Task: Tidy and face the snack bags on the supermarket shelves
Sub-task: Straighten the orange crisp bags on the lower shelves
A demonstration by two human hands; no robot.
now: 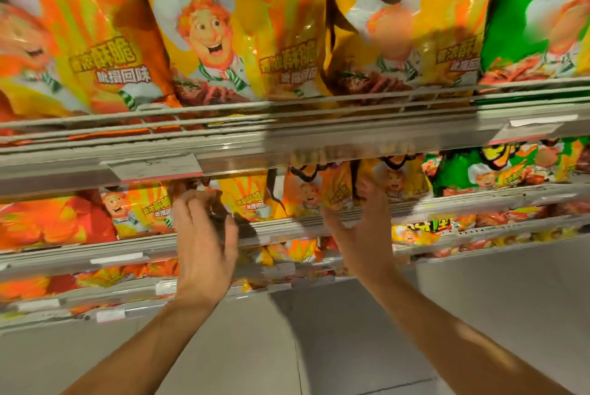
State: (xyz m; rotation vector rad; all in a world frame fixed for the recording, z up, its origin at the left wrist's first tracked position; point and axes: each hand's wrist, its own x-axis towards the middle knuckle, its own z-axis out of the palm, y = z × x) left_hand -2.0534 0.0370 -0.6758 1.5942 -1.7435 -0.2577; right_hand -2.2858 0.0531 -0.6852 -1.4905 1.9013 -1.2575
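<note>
Yellow and orange snack bags with a cartoon chef fill the shelves. On the second shelf (287,225) my left hand (204,241) curls its fingers round the dark-brown top edge of a yellow bag (247,203), which leans forward. To the right, my right hand (360,228) reaches up with straight fingers against a narrow yellow bag (338,195) that is turned partly sideways, with the thumb spread to the left. Its fingertips are hidden behind the bags. Another chef bag (306,193) stands between the two hands.
Large yellow bags (223,37) and a green bag (536,11) stand on the top shelf (319,139) close overhead. Green bags (456,174) sit right of my right hand, red-orange bags (48,222) left of my left. Lower shelves hold more bags; grey floor lies below.
</note>
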